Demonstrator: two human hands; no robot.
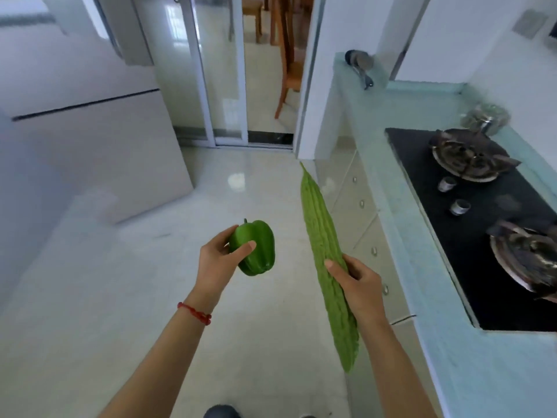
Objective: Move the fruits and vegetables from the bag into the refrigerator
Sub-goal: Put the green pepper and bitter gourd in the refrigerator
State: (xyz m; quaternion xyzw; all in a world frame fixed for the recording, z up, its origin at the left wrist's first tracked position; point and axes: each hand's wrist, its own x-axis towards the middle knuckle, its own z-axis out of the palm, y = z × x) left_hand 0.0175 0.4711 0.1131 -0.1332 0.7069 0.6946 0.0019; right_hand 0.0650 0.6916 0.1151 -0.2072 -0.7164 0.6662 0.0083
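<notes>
Glossy tiled floor (120,297) is crossed w/ fridge (90,131) shut at 10 o'clock. Pepper (256,248) is pinched in left hand (220,260); long gourd (328,267) is clasped mid-length by right hand (358,282). No free hand for door, so a drop is likely; gourd tip could be knocked on desk (407,236) at 3 o'clock.

Daylight was bright and even, coming mainly through the glass sliding door (229,70) ahead, which threw a pale glare patch on the glossy floor (238,179). Shadows were soft and faint. The wide lens bent straight lines near the edges (the countertop (401,212) curved noticeably). The refrigerator (90,122) at left looked smeared, probably from motion blur, and the whole picture was slightly soft, with washed-out whites
</notes>
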